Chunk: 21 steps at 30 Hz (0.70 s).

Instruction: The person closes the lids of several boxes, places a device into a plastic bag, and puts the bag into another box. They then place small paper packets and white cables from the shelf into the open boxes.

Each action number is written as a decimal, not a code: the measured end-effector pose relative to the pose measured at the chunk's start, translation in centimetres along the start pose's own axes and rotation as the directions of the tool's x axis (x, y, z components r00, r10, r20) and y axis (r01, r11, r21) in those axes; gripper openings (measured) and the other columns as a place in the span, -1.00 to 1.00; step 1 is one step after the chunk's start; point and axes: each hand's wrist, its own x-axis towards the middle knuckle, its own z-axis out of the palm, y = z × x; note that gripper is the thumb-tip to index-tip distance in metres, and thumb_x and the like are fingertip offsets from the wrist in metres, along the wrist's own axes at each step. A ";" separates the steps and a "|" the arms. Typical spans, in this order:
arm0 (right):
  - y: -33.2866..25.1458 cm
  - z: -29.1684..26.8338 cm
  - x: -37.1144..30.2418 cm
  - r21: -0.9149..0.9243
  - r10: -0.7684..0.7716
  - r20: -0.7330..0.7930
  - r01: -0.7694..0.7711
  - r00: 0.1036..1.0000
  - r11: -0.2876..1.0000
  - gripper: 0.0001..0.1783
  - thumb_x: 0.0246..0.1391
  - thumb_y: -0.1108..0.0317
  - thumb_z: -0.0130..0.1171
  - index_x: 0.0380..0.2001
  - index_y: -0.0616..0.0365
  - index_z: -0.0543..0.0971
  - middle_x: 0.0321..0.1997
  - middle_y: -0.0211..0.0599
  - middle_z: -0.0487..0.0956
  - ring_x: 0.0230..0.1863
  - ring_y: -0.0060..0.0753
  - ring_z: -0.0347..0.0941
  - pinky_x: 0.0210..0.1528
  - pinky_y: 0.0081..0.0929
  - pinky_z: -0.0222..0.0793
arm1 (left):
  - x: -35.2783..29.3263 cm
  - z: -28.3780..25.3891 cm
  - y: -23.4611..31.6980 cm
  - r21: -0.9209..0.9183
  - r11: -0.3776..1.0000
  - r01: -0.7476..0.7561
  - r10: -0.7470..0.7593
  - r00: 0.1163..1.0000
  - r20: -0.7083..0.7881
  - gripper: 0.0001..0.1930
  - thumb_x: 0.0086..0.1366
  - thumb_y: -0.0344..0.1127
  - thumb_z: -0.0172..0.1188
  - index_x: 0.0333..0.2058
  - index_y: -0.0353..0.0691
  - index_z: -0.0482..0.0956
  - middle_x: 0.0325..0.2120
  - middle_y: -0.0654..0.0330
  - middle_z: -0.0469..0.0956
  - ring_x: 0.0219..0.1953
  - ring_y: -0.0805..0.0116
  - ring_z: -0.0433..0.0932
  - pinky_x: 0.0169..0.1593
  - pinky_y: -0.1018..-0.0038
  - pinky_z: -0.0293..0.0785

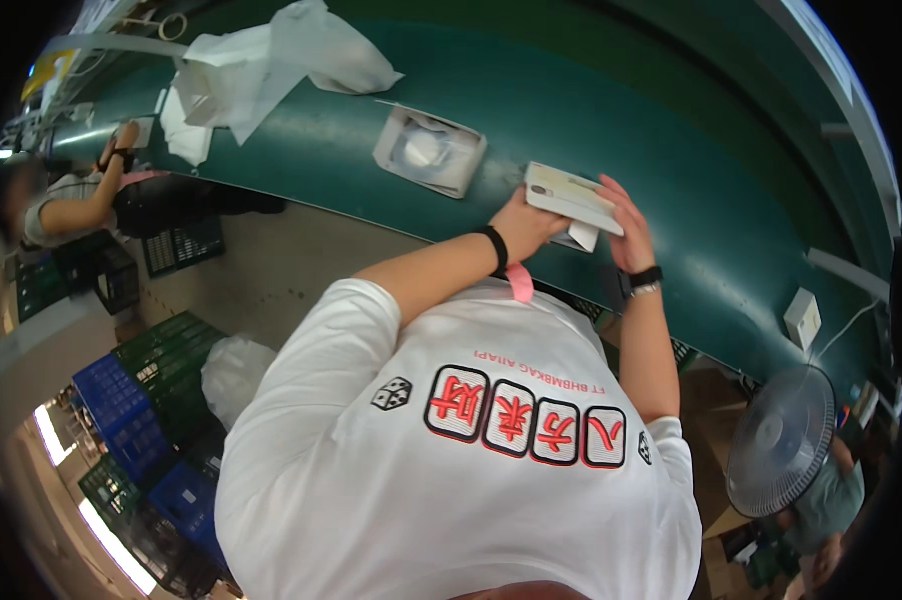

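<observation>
The flat white box (pixel 556 198) sits between the two hands, above the green bench (pixel 711 235). Its long axis runs from the left fingers to the right fingers, slanting so that the right end lies nearer the person's body; the end with a dark rounded mark points toward the left hand. The left hand (pixel 523 228) clasps the left end and near side, though most of its fingertips are hidden beneath the box. The right hand (pixel 627 225) grips the opposite end, its fingers slightly spread and bent at the far corner; I cannot tell where its thumb presses. A white flap (pixel 583 237) hangs under the box, between the hands. Left of the left fingers and farther out lies an open white tray (pixel 471 167) with clear-wrapped contents. White plastic bags (pixel 336 55) lie beyond it, farther from the fingers.
</observation>
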 end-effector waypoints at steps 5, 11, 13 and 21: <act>-1.8 0.2 -2.0 -0.356 0.018 0.178 0.047 0.984 0.933 -0.45 0.02 0.35 0.37 0.12 0.21 0.55 0.46 -0.12 0.19 0.45 -0.18 0.12 0.43 -0.27 0.07 | -0.1 3.4 -0.7 -0.047 0.999 0.017 -0.018 0.999 -0.032 -0.37 0.17 -0.19 0.22 0.26 0.10 0.37 0.27 0.22 0.34 0.34 0.10 0.24 0.35 -0.06 0.06; -2.7 1.0 -3.2 -0.754 0.013 0.168 0.120 0.986 0.645 -0.31 -0.08 0.47 0.42 0.20 0.21 0.49 0.50 -0.11 0.13 0.50 -0.17 0.03 0.46 -0.26 -0.01 | 0.4 3.1 -0.7 -0.070 0.996 0.047 -0.047 0.999 0.007 -0.43 0.19 -0.14 0.19 0.22 0.10 0.42 0.25 0.22 0.38 0.34 0.12 0.24 0.35 -0.01 0.02; -3.2 1.2 -2.5 -0.613 0.030 0.199 0.100 0.979 0.784 -0.31 -0.07 0.44 0.42 0.20 0.20 0.49 0.49 -0.10 0.15 0.50 -0.18 0.04 0.46 -0.26 0.01 | 0.4 2.4 -0.6 -0.077 0.997 0.027 -0.026 1.000 0.014 -0.44 0.20 -0.14 0.19 0.22 0.10 0.42 0.25 0.22 0.38 0.33 0.11 0.24 0.33 -0.01 0.04; -2.7 0.3 -1.9 -0.521 0.013 0.131 0.058 0.991 0.851 -0.36 -0.07 0.43 0.45 0.15 0.17 0.53 0.44 -0.04 0.24 0.44 -0.12 0.17 0.40 -0.26 0.15 | 1.0 2.5 -1.0 -0.035 0.999 0.003 -0.002 1.000 0.028 -0.46 0.19 -0.09 0.20 0.18 0.10 0.45 0.19 0.22 0.44 0.27 0.11 0.31 0.28 0.04 0.10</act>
